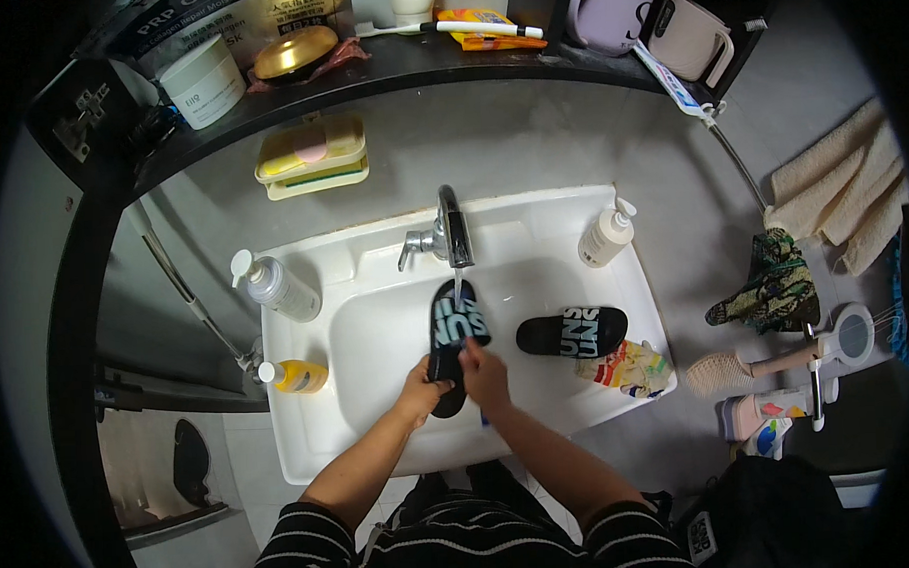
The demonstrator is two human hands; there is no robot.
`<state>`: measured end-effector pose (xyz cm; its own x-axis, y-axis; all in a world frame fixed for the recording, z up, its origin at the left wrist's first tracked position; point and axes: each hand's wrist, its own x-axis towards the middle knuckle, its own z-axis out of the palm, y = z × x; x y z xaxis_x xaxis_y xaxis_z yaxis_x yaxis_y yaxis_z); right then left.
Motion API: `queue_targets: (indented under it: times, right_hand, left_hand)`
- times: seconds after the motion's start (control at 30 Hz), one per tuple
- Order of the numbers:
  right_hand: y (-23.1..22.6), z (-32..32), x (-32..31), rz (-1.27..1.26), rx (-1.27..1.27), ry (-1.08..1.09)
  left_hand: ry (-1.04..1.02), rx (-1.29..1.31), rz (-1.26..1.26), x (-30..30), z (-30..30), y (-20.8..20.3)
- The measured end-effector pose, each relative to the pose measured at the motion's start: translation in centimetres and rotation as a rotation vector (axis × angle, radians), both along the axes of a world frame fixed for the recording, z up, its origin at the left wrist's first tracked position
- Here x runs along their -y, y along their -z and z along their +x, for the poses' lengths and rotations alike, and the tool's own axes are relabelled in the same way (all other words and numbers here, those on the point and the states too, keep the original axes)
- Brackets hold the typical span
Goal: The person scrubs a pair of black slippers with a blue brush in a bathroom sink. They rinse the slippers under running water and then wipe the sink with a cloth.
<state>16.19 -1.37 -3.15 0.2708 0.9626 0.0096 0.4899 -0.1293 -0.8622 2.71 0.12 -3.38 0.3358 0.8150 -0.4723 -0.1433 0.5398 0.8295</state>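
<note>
Head view | both hands [456, 376] grip black slide sandal [456, 329] under running faucet [453, 229], likely mid-rinse | second sandal [572, 332] lies untouched in sink [319, 419]

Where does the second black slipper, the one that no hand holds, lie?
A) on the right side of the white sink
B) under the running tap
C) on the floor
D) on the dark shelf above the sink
A: the free slipper lies on the right side of the sink, while both hands hold the other slipper under the tap.
</note>
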Motion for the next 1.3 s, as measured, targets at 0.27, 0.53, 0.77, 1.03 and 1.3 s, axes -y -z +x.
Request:
queue_targets:
  times: [0.27,0.53,0.77,1.03,1.3]
  right_hand:
    - [0.2,-0.8,3.5,0.095,0.089,-0.072]
    - [-1.8,0.1,2.5,0.030,-0.015,-0.031]
    - [-3.9,1.0,3.1,0.100,0.220,-0.191]
    - [-2.4,6.9,10.6,-0.002,0.443,-0.363]
    - [-3.6,6.3,6.7,0.178,0.090,-0.179]
  left_hand:
    - [-0.151,0.050,-0.007,-1.5,0.5,-1.6]
    - [-0.127,0.079,0.014,-1.8,0.8,-1.6]
    - [-0.123,0.604,-0.340,-3.7,0.1,-2.0]
    - [-0.257,0.329,-0.125,-2.9,2.5,-3.6]
    - [-0.226,0.388,-0.460,-3.8,3.2,-0.1]
